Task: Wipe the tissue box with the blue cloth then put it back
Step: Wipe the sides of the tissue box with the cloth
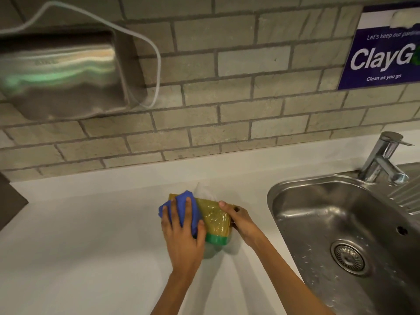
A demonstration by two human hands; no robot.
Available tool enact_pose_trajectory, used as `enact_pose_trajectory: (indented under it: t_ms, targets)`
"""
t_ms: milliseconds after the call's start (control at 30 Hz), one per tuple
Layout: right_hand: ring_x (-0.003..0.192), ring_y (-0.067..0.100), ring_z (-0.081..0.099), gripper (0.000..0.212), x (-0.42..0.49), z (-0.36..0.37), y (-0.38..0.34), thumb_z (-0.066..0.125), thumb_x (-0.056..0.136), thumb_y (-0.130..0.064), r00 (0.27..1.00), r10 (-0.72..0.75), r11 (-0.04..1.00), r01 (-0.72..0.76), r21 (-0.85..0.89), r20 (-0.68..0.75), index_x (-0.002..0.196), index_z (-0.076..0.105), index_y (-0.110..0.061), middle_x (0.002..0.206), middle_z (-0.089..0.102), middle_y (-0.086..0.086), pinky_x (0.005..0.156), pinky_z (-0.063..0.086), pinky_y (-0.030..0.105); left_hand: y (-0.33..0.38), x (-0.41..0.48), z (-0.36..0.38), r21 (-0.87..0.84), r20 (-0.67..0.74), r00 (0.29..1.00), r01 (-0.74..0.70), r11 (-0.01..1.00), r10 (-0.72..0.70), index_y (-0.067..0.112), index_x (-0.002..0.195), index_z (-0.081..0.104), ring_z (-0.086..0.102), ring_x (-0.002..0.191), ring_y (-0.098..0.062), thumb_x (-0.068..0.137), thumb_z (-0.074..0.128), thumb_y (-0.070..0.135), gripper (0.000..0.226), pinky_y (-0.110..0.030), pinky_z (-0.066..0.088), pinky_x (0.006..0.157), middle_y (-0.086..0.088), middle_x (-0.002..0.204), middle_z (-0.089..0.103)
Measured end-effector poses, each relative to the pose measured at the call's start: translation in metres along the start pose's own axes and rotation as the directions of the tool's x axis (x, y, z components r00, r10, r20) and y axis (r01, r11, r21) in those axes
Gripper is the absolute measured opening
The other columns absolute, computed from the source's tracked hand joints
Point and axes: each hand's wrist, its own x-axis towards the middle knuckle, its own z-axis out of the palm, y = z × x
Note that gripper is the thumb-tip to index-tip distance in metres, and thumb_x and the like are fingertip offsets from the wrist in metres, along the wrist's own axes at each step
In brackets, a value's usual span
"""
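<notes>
The tissue box (216,220) is a yellow-gold shiny pack with a green band at its near end, lying on the white counter (91,246). A white tissue (205,192) sticks out behind it. My left hand (181,230) presses the blue cloth (179,204) flat onto the left part of the box's top, fingers spread over the cloth. My right hand (242,220) grips the box's right side, thumb on top, holding it steady.
A steel sink (341,223) with a drain lies close to the right, its tap (381,160) behind it. A metal dispenser (59,76) with a white cable hangs on the brick wall at left. A blue sign (384,53) is at upper right.
</notes>
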Motion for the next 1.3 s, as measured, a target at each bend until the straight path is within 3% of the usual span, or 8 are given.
enact_pose_trajectory:
  t_ms: [67,267,433,500,667,900,1167,1300]
  targets:
    - [0.079,0.016,0.065,0.040,0.000,0.003,0.001,0.065,0.079,-0.042,1.000,0.002,1.000,-0.002,0.024,-0.012,0.099,0.069,-0.007,0.088,0.071,0.006,0.074,0.051,0.024,0.020,0.006,0.003,-0.009,0.019,0.997,0.073,0.997,-0.073,0.009,0.137,0.047,0.036,0.132,-0.049,0.085,0.036,0.035,0.059,-0.060,0.035,0.102,-0.025,0.144,0.043]
    - [0.092,0.025,0.067,0.055,0.002,-0.002,0.002,0.067,0.074,-0.046,0.999,0.004,0.999,-0.002,0.051,-0.047,0.106,0.067,-0.001,0.101,0.072,0.015,0.090,0.052,0.036,0.014,-0.016,0.011,0.048,0.068,0.975,-0.217,0.975,0.213,0.015,0.139,0.040,0.034,0.137,-0.038,0.086,0.040,0.036,0.057,-0.048,0.032,0.109,-0.016,0.145,0.043]
    - [0.094,0.025,0.066,0.050,0.001,0.005,-0.001,0.068,0.076,-0.043,0.998,0.006,0.999,-0.002,0.050,-0.067,0.105,0.069,-0.003,0.107,0.071,0.018,0.094,0.051,0.037,0.029,-0.002,0.006,-0.013,0.042,0.991,0.125,0.992,-0.124,0.009,0.139,0.043,0.035,0.134,-0.048,0.087,0.033,0.035,0.059,-0.060,0.039,0.101,-0.025,0.143,0.044]
    - [0.095,0.025,0.067,0.051,-0.001,0.005,0.002,0.068,0.076,-0.044,0.996,0.012,0.996,-0.004,0.086,-0.089,0.106,0.068,-0.003,0.105,0.072,0.017,0.094,0.052,0.037,0.041,-0.008,0.008,-0.010,0.055,0.996,0.066,0.998,-0.065,0.012,0.142,0.039,0.030,0.137,-0.045,0.090,0.031,0.037,0.057,-0.059,0.041,0.101,-0.023,0.143,0.045]
    - [0.076,0.013,0.068,0.048,-0.007,0.001,0.013,0.066,0.074,-0.047,0.994,-0.022,0.995,0.032,0.092,-0.110,0.098,0.070,-0.005,0.086,0.073,0.006,0.066,0.053,0.021,0.046,-0.048,0.016,0.071,0.078,0.990,-0.126,0.989,0.121,0.029,0.150,0.003,0.024,0.134,-0.031,0.097,0.010,0.046,0.056,-0.041,0.021,0.116,-0.016,0.144,0.043]
    - [0.090,0.024,0.068,0.053,0.000,0.005,0.006,0.069,0.072,-0.048,0.996,-0.010,0.997,0.016,0.074,-0.085,0.099,0.071,-0.003,0.098,0.074,0.016,0.088,0.054,0.037,0.054,-0.003,0.005,0.099,0.121,0.988,0.088,0.991,-0.100,0.009,0.135,0.050,0.046,0.124,-0.051,0.095,0.007,0.046,0.069,-0.060,0.048,0.092,-0.029,0.134,0.053]
    - [0.064,0.012,0.059,0.043,-0.001,0.005,0.007,0.072,0.065,-0.053,0.993,-0.036,0.999,0.036,-0.003,-0.113,0.068,0.055,-0.014,0.063,0.060,0.000,0.063,0.049,0.021,0.045,-0.027,0.015,0.074,0.144,0.989,-0.031,0.997,0.020,0.020,0.143,0.031,0.033,0.133,-0.041,0.097,0.009,0.048,0.058,-0.055,0.049,0.093,-0.022,0.140,0.049]
    - [0.080,0.011,0.061,0.067,-0.005,0.009,0.007,0.077,0.060,-0.049,0.988,-0.025,1.000,0.024,-0.009,-0.155,0.112,0.051,-0.016,0.087,0.063,-0.005,0.061,0.046,0.011,0.018,0.008,0.013,-0.029,0.015,0.971,0.238,0.971,-0.237,0.015,0.145,0.033,0.028,0.138,-0.046,0.095,0.022,0.047,0.060,-0.053,0.028,0.111,-0.024,0.150,0.032]
